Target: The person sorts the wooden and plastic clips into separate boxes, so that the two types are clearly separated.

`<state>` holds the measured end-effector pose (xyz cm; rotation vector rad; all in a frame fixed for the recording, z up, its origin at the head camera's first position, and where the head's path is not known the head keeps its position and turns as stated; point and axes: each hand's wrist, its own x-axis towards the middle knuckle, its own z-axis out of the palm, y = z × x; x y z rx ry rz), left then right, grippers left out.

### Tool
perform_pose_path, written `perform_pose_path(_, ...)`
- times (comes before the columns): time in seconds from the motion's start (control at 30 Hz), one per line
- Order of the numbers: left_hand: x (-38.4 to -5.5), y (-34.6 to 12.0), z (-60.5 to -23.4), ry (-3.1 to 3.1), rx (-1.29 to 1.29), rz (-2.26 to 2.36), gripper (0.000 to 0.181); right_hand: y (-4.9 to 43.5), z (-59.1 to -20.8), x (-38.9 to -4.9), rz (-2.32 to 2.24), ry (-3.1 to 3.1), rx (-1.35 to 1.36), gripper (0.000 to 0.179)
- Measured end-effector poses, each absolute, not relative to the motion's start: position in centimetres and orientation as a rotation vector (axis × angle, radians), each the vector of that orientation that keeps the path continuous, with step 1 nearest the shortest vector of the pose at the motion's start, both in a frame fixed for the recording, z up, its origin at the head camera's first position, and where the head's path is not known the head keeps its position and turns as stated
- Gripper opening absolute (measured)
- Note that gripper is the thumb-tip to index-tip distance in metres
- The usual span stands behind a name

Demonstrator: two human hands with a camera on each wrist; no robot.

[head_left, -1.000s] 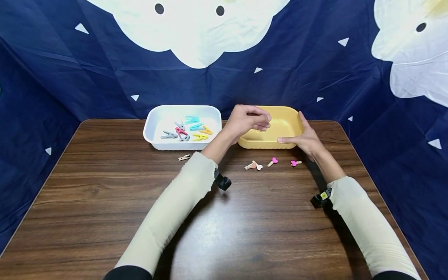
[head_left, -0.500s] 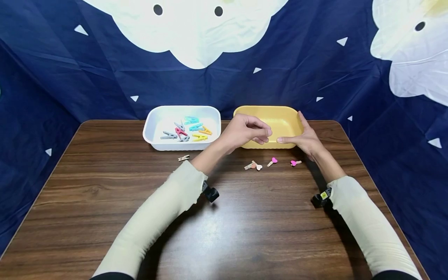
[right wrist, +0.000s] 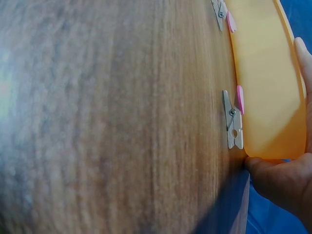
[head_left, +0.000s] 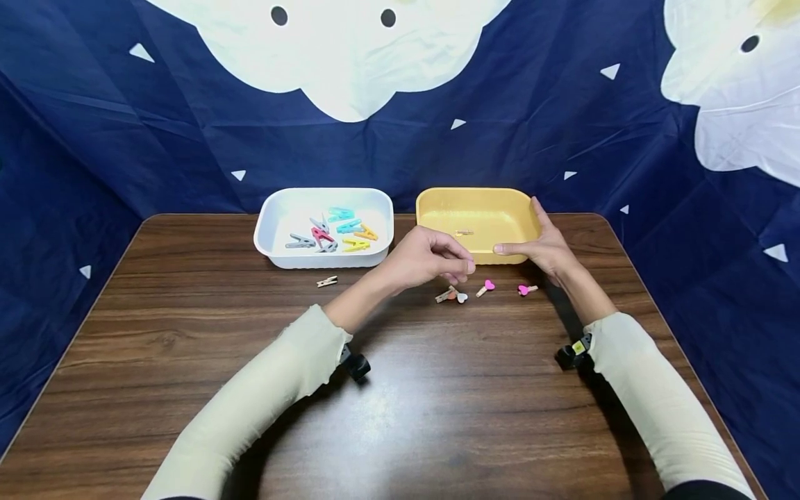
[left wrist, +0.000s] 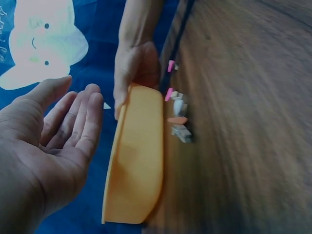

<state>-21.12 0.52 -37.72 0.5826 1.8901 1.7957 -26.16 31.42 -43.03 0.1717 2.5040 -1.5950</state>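
My left hand (head_left: 421, 258) is in the air in front of the yellow bin (head_left: 506, 208), above small wooden clothespins. Its thumb stands apart from its loosely bent fingers in the left wrist view, with nothing between them. My right hand (head_left: 553, 246) grips the bin's right end, thumb at the front and fingers along the side. Inside the bin lies a small wooden clothespin (head_left: 464, 232). Below the left fingertips are clothespins with an orange heart (head_left: 451, 295) and a white heart (head_left: 462, 298). Two pink-heart clothespins (right wrist: 233, 119) lie along the bin's front.
Left of the yellow bin stands a white bin (head_left: 267, 232) holding several plastic clothespins (head_left: 323, 235) in grey, red, blue and yellow. One wooden clothespin (head_left: 327, 281) lies before it on the brown table (head_left: 437, 403). A dark blue cloth (head_left: 206, 139) hangs behind.
My left hand has drawn back from over the yellow bin toward me, down to the clothespins on the table, uncovering the clothespin in the bin. My right hand has stayed put.
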Motion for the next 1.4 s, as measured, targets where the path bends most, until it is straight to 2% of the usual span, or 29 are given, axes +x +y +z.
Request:
perform_pose_path(0.33,-20.5,-0.9,-40.1,1.905,0.544,1.739,0.013,31.5,-43.2,-26.3,-1.611,2.508,0.16,0.149)
perform_pose_path(0.67,-20.2,-2.2,-42.4,2.006,0.457,1.634,0.021,31.5,-43.0,-26.1,-1.605,2.514,0.155,0.148)
perform_pose_path(1.4,-19.8,-1.2,-43.6,2.276,0.305,1.392,0.017,31.6,-43.0,-26.1,-1.623,2.499,0.15,0.148)
